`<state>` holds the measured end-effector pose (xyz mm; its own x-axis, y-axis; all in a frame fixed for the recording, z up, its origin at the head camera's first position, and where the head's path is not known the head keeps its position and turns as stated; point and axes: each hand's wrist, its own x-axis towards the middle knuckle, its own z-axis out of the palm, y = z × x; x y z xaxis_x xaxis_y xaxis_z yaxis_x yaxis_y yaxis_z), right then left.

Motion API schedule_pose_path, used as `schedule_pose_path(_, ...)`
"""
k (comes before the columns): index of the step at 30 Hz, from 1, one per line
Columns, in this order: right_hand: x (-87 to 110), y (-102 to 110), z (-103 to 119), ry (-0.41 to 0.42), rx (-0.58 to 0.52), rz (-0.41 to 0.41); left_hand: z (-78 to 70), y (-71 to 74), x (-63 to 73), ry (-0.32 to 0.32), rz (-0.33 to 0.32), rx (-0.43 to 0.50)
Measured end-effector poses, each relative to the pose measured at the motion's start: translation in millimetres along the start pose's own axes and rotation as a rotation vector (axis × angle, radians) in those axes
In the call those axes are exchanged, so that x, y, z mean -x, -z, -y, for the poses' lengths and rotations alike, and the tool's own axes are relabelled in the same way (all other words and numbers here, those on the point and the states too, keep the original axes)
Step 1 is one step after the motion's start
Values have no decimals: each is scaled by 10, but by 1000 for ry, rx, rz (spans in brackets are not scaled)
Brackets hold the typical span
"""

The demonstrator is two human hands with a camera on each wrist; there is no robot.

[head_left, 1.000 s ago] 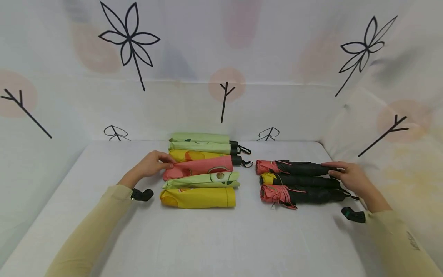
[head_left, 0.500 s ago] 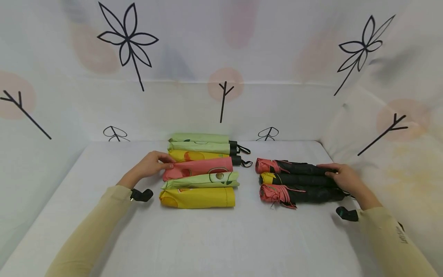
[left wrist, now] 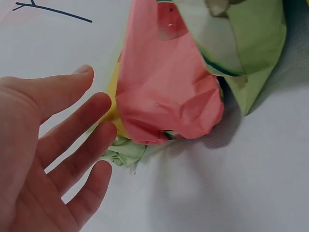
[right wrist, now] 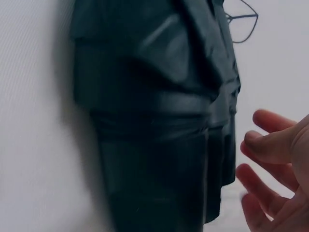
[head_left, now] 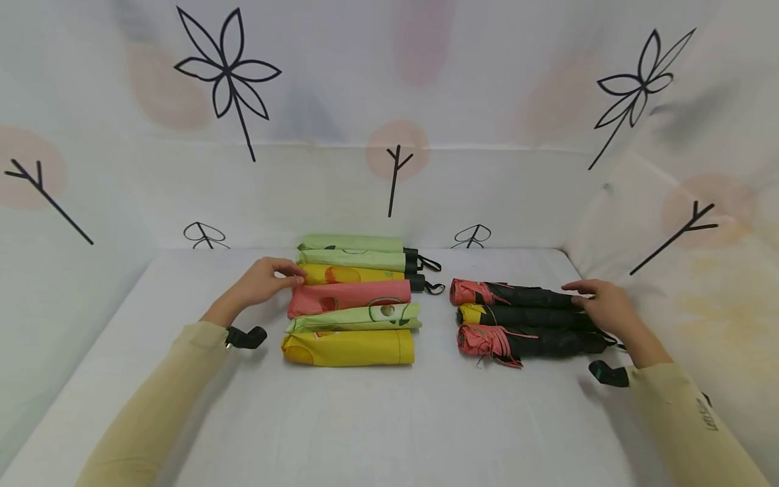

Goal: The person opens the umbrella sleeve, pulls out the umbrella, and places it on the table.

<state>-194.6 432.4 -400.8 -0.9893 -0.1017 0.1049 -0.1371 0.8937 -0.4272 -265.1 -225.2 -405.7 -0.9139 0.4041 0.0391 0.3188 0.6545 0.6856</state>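
Observation:
In the head view, my left hand [head_left: 262, 281] is at the left end of a row of folded umbrellas, nearest to a pink one [head_left: 353, 297] and a yellow one [head_left: 347, 273] behind it. Its fingers are loosely bent and hold nothing; in the left wrist view they hover beside the pink sleeve [left wrist: 169, 82]. On the right lie three black folded umbrellas, the back one [head_left: 529, 295] with a coral end. My right hand [head_left: 608, 308] is at their right ends, fingers spread; the right wrist view shows it apart from the black fabric [right wrist: 149, 159].
Two green umbrellas [head_left: 353, 259] lie at the back of the left row. A green one [head_left: 359, 316] and a yellow one [head_left: 353, 348] lie in front. Beside the back black umbrella are a yellow-ended one [head_left: 529, 317] and a coral-ended one [head_left: 548, 342]. A patterned cloth wall stands behind.
My left hand has come off the pink umbrella and shifted slightly back and left. The right hand first slid left along the black umbrellas, then lifted its fingers away.

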Motion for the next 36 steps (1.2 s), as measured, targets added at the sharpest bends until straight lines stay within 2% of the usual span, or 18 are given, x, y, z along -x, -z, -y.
schedule_pose_path(4,-31,13,99,-16,2,-20,-17,45,-22,0,-13,3)
schedule_pose_path(9,-121,-35,316,-14,-62,-45,-38,80,-84,-11,-40,-5)
schedule_pose_path(17,-400,-238,732,82,-165,-69,-84,71,-256,-1,-63,2)
schedule_pose_path(26,-762,-628,1265,112,-281,29,-123,-28,-453,-27,-26,35)
schedule_pose_path(33,-972,-935,1624,112,-368,105,-166,-134,-535,-9,83,-13)
schedule_pose_path(36,-1032,-1018,1726,111,-397,127,-161,-159,-540,-4,103,-23)
